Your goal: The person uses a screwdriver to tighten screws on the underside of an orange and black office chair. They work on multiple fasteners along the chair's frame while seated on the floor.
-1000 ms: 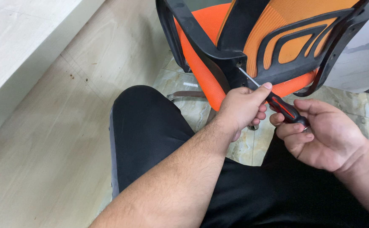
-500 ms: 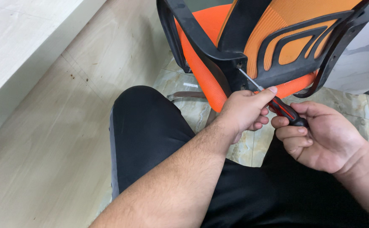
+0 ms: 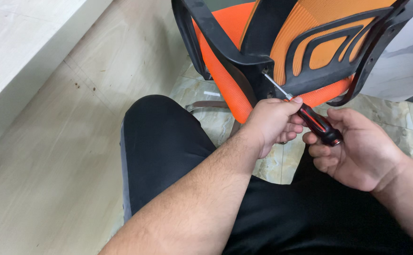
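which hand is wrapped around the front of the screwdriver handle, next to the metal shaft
The left hand; it grips the screwdriver handle beside the shaft. The right hand cups the butt end.

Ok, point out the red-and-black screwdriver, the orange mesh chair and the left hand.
Red-and-black screwdriver [image 3: 319,125], head view, on the handle.
Orange mesh chair [image 3: 216,66], head view, on the orange mesh seat.
Left hand [image 3: 272,120], head view, on its back.

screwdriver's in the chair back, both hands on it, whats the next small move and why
Probably turn the handle with the right hand while the left hand steadies the front of the grip. The screwdriver tip already sits at the black frame of the chair, and both hands grip it, so it seems set for a turn.
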